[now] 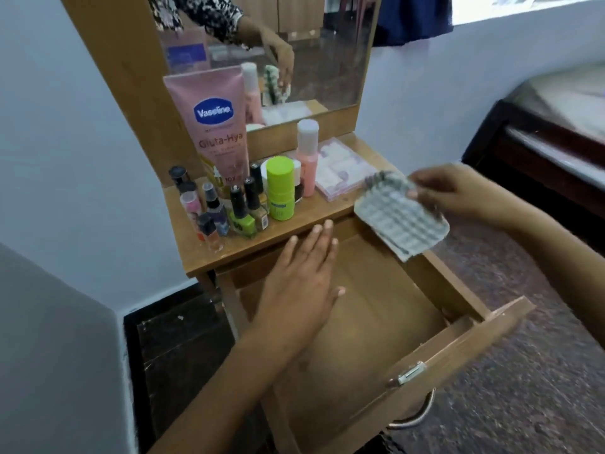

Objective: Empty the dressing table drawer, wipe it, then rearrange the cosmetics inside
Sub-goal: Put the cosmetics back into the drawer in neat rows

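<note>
Head view: the drawer (376,309) stands pulled out and looks bare, left hand (304,283) spread flat over it, holding nothing. Right hand (458,194) pinches a checked cloth (401,217) above the drawer's back right corner; cosmetics (242,198) crowd the tabletop's left edge. She'd do well to wipe right into the corners.

The left hand (302,276) hides part of the drawer (386,309) floor. The cloth (401,217) is motion-blurred. Both forearms run off frame.

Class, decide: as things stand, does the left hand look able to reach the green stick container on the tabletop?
Probably yes. The left hand is open and empty above the drawer, and the green stick container stands near the tabletop's front edge with nothing between them.
</note>
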